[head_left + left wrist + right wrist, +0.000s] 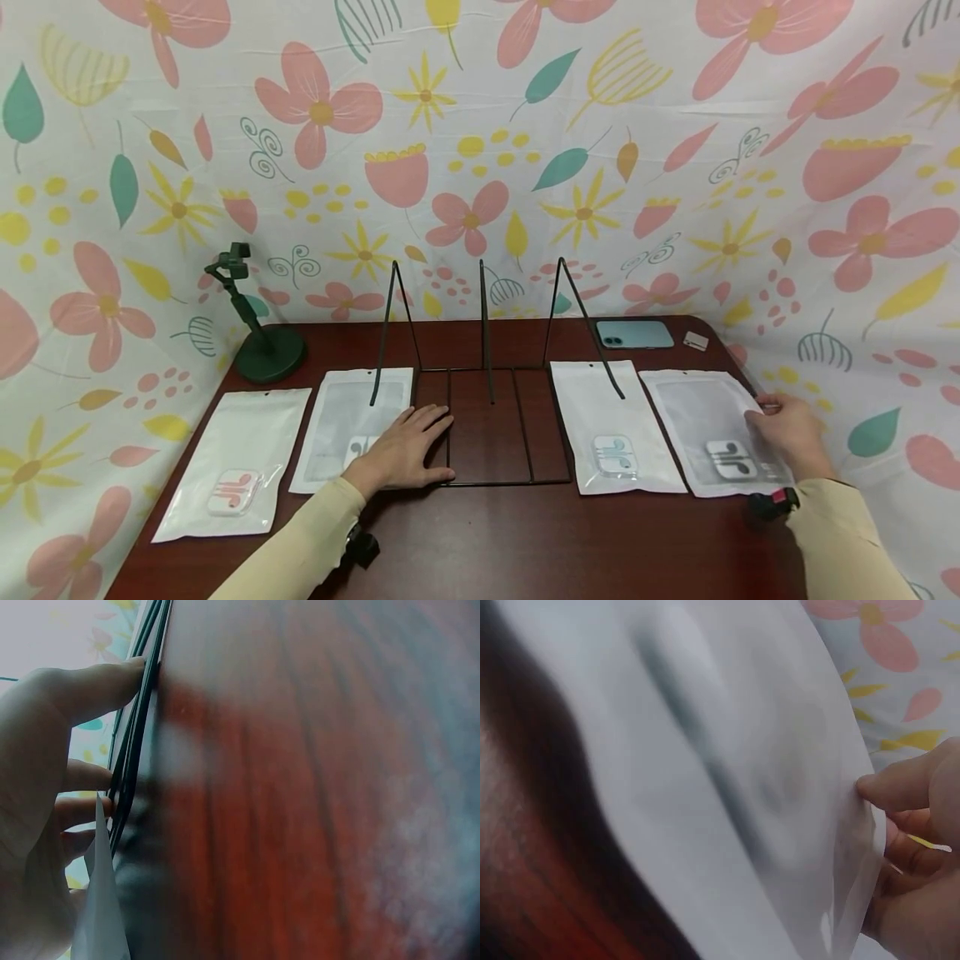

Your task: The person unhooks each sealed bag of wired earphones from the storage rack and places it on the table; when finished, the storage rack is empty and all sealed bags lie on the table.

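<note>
My left hand (pixel 405 450) lies palm down with fingers spread, resting on the left side of a black wire rack (pixel 510 483). In the left wrist view, its thumb and fingers touch the thin black wires (pixel 139 712). Beneath that hand, partly covered, is a white zip pouch (pixel 322 433) holding earphones. At the far right my right hand (pixel 791 433) pinches the right edge of another white pouch (pixel 678 400) with boxed earphones (pixel 731 460) showing inside. The right wrist view has the thumb on the front of this pouch (pixel 675 772), its edge slightly bent up, with fingers behind.
More white pouches with earphones lie at the far left (pixel 251 433) and just right of the rack (pixel 588 400). A green stand (pixel 270 354) is at the back left. A light blue phone (pixel 635 334) and a small white card (pixel 696 341) lie at the back right, before a floral cloth (pixel 480 125).
</note>
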A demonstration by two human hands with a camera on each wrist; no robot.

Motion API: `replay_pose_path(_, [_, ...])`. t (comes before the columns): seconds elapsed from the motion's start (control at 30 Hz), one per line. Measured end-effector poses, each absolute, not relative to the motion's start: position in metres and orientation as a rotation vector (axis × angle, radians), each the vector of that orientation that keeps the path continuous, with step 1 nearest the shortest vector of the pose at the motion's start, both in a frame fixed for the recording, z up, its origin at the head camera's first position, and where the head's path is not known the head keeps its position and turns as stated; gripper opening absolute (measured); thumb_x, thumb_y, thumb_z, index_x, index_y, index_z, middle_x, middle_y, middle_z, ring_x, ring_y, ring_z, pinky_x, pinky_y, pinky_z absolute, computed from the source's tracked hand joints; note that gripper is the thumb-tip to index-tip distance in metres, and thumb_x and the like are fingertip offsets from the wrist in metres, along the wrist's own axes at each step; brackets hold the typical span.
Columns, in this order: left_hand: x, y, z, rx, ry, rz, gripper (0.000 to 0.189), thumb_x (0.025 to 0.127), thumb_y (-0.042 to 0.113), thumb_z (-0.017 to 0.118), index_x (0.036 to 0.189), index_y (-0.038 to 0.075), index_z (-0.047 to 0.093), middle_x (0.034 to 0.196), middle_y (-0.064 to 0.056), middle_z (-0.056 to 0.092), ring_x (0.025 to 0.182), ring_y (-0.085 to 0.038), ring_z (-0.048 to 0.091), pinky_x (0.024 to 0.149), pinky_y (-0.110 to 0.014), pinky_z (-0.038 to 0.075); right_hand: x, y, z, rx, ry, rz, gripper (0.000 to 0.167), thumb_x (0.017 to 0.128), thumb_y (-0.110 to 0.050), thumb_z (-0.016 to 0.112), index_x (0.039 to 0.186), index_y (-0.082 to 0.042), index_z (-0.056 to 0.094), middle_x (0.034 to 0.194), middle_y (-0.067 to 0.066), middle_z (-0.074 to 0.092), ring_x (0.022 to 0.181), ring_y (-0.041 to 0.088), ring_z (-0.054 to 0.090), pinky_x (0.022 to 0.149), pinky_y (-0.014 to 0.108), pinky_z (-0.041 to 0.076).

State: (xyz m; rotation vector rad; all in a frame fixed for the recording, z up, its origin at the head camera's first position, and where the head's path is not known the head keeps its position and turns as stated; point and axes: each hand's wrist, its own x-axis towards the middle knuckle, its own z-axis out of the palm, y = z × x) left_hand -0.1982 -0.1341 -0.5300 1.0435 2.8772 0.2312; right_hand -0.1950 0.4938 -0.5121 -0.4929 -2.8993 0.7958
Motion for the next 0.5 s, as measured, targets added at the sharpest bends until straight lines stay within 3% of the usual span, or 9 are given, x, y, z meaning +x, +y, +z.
replay_pose_path(0.13, [-0.198,-0.134,-0.529,1.045,2.876,0.230,0.089,0.086,0.070,0.054,0.151,0.013,0.036,0.158,-0.007,0.032,0.146,-0.028,0.028,0.118,-0.051,0.024,-0.195,0.492,-0.513,-0.480,-2.948,0.709,0.041,0.086,-0.018,0.063,0.111,0.014,0.057,0.092,0.030,0.062,0.077,0.035,0.059,0.058,0.032,0.041])
replay_pose_path(0.23, [-0.198,-0.134,-0.530,1.042,2.878,0.227,0.089,0.086,0.070,0.054,0.151,0.013,0.036,0.158,-0.007,0.031,0.146,-0.028,0.028,0.118,-0.051,0.023,-0.195,0.486,-0.509,-0.529,-2.994,0.667,0.042,0.086,-0.019,0.059,0.110,0.016,0.056,0.096,0.033,0.061,0.083,0.041,0.057,0.064,0.042,0.045])
replay_pose_path(0.37, [-0.199,-0.135,-0.531,1.040,2.878,0.226,0.089,0.086,0.070,0.053,0.151,0.013,0.036,0.158,-0.007,0.031,0.146,-0.028,0.028,0.118,-0.051,0.023,-0.195,0.482,-0.507,-0.568,-3.033,0.634,0.042,0.087,-0.018,0.057,0.109,0.018,0.055,0.099,0.036,0.059,0.085,0.045,0.055,0.071,0.052,0.045])
replay_pose_path(0.5, [-0.199,-0.134,-0.531,1.043,2.880,0.213,0.089,0.086,0.071,0.053,0.152,0.014,0.035,0.158,-0.006,0.031,0.146,-0.028,0.028,0.118,-0.051,0.023,-0.194,0.484,-0.507,-0.537,-3.034,0.618,0.042,0.087,-0.018,0.056,0.107,0.018,0.055,0.098,0.036,0.060,0.085,0.046,0.056,0.071,0.052,0.045])
